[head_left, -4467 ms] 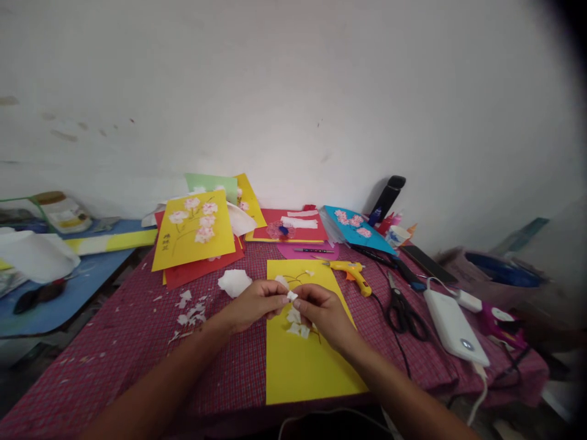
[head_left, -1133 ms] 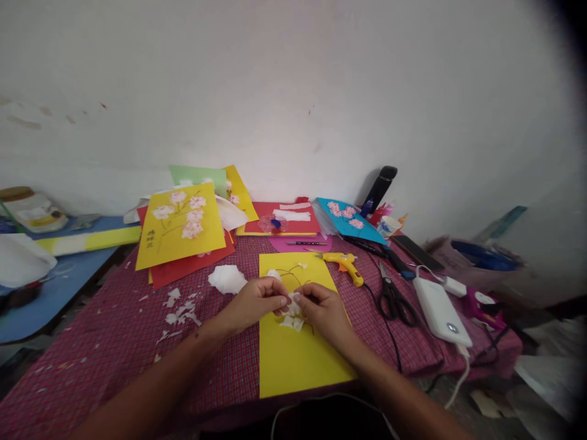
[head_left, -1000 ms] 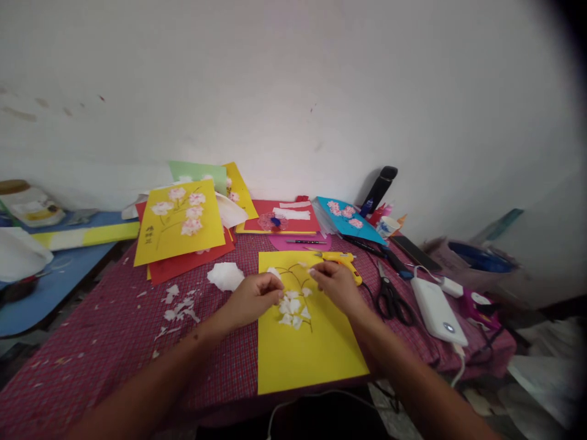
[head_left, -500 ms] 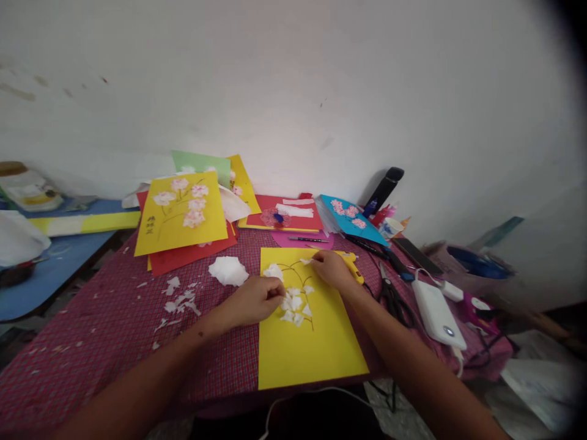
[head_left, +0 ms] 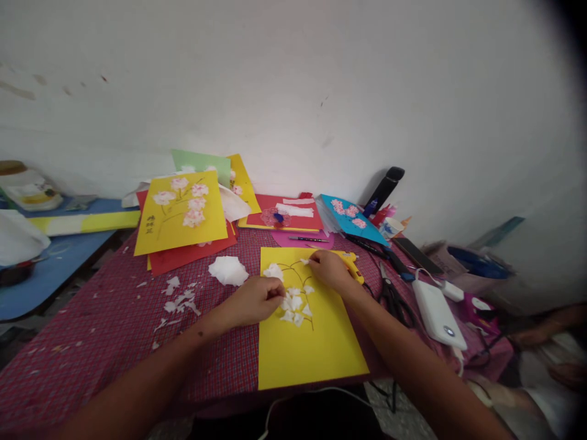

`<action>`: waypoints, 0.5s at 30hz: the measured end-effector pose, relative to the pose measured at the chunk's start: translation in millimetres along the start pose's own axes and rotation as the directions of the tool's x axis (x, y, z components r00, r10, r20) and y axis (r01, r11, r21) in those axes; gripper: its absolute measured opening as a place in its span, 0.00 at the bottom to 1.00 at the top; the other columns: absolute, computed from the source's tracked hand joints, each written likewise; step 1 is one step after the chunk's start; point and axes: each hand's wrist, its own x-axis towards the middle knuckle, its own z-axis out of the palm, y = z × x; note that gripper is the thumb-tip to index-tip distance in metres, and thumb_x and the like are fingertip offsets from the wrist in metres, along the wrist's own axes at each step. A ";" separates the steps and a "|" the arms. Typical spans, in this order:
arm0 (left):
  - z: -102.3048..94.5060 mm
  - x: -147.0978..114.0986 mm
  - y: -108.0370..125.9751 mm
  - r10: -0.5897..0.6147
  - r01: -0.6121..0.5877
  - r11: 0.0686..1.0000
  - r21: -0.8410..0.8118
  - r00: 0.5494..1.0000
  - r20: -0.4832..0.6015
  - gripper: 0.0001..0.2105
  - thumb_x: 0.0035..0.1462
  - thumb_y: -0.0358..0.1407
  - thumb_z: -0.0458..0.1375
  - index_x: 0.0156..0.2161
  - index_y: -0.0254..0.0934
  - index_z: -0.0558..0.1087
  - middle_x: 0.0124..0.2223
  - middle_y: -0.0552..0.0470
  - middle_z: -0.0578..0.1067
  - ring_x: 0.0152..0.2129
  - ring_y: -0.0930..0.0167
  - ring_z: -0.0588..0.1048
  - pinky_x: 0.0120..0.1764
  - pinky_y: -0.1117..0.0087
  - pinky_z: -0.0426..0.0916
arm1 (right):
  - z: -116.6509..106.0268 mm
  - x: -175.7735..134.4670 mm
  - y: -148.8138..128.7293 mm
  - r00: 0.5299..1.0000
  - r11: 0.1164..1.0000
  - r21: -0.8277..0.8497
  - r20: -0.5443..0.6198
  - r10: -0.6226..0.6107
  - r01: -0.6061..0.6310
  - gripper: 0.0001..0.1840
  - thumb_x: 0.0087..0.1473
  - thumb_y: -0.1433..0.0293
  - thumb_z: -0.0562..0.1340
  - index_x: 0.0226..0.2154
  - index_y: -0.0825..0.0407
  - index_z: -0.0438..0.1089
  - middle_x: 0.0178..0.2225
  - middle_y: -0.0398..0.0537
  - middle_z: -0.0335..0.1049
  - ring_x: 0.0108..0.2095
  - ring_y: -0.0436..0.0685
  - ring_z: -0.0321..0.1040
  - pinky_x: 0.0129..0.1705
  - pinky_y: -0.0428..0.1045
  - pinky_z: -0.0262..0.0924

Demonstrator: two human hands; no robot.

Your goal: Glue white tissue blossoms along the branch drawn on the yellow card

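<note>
On the yellow paper (head_left: 312, 354) are drawn brown branches with several torn white tissue pieces (head_left: 293, 305) on them. My right hand (head_left: 328, 269) pinches a small scrap of white tissue (head_left: 304, 261) at the upper branch. My left hand (head_left: 261, 299) has its fingers curled together over the paper's left part, close to the white pieces; what they hold, if anything, is hidden. A folded white tissue (head_left: 228, 271) lies on the checked cloth left of the paper, with torn scraps (head_left: 181, 302) farther left.
Finished flower pictures on yellow card (head_left: 183, 214) are stacked at the back left. To the right lie a yellow glue gun (head_left: 351, 266), black scissors (head_left: 394, 299) and a white power bank (head_left: 439, 315). Another person's arm (head_left: 545, 327) shows at the far right.
My right hand has shifted very slightly left and down at the upper branch. My left hand stays put. Another person's arms and legs have come into view at the far right.
</note>
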 end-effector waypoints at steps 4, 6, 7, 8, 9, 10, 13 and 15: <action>-0.8 -0.1 1.3 -0.003 0.003 1.000 -0.002 1.000 0.000 0.06 0.55 0.33 0.53 0.33 0.36 0.73 0.27 0.54 0.72 0.22 0.74 0.67 0.26 0.75 0.55 | -0.3 0.1 -0.8 1.000 1.000 0.003 0.019 -0.013 0.013 0.10 0.55 0.71 0.59 0.32 0.54 0.77 0.33 0.51 0.78 0.33 0.55 0.71 0.35 0.47 0.55; -1.5 0.2 2.5 0.000 0.000 1.000 0.005 1.000 0.009 0.06 0.55 0.32 0.53 0.32 0.36 0.73 0.26 0.54 0.72 0.22 0.74 0.67 0.26 0.75 0.56 | -0.7 0.5 -1.0 0.999 1.000 0.008 0.026 -0.023 0.023 0.11 0.55 0.71 0.59 0.32 0.54 0.77 0.33 0.51 0.78 0.33 0.55 0.71 0.35 0.46 0.55; -1.8 0.3 2.9 0.002 -0.002 1.000 0.011 1.000 0.012 0.07 0.55 0.32 0.53 0.32 0.36 0.73 0.26 0.54 0.72 0.22 0.74 0.67 0.26 0.74 0.56 | -0.9 1.0 -0.9 0.999 1.000 0.010 0.029 -0.027 0.027 0.11 0.55 0.71 0.59 0.32 0.54 0.77 0.33 0.51 0.78 0.33 0.55 0.71 0.35 0.46 0.56; -2.0 0.4 3.1 0.003 -0.003 1.000 0.017 1.000 0.012 0.07 0.55 0.32 0.53 0.32 0.36 0.73 0.26 0.54 0.72 0.22 0.74 0.67 0.26 0.74 0.55 | -1.2 1.5 -0.7 0.999 0.999 0.012 0.031 -0.030 0.030 0.11 0.55 0.71 0.59 0.32 0.54 0.78 0.34 0.51 0.78 0.33 0.55 0.71 0.36 0.46 0.56; -2.0 0.5 3.2 0.003 -0.003 1.000 0.021 1.000 0.012 0.07 0.55 0.32 0.53 0.32 0.36 0.73 0.26 0.54 0.72 0.22 0.74 0.67 0.26 0.74 0.55 | -1.6 2.1 -0.2 0.999 0.999 0.014 0.031 -0.032 0.031 0.11 0.55 0.71 0.58 0.33 0.54 0.78 0.34 0.51 0.78 0.34 0.55 0.72 0.36 0.46 0.56; -2.0 0.6 3.0 0.002 -0.002 1.000 0.023 1.000 0.012 0.07 0.55 0.32 0.53 0.32 0.36 0.73 0.26 0.54 0.72 0.22 0.74 0.67 0.26 0.74 0.55 | -2.1 2.6 0.5 0.999 0.999 0.015 0.027 -0.031 0.030 0.12 0.54 0.72 0.58 0.34 0.54 0.78 0.36 0.52 0.79 0.35 0.56 0.72 0.37 0.46 0.57; -1.7 0.5 2.4 0.001 -0.002 1.000 0.015 1.000 0.011 0.07 0.55 0.32 0.53 0.33 0.36 0.73 0.27 0.54 0.72 0.22 0.74 0.67 0.26 0.75 0.55 | -5.2 0.9 4.1 1.000 1.000 0.016 0.002 -0.014 0.014 0.16 0.53 0.74 0.58 0.42 0.55 0.77 0.42 0.53 0.78 0.40 0.57 0.72 0.41 0.47 0.58; -1.6 0.3 2.1 0.004 -0.004 1.000 0.007 1.000 0.010 0.07 0.55 0.32 0.53 0.33 0.36 0.73 0.27 0.54 0.72 0.23 0.74 0.68 0.26 0.75 0.56 | -8.8 -4.9 6.7 1.000 1.000 0.017 -0.016 0.003 -0.003 0.19 0.52 0.75 0.58 0.47 0.55 0.75 0.44 0.53 0.77 0.42 0.58 0.72 0.43 0.48 0.59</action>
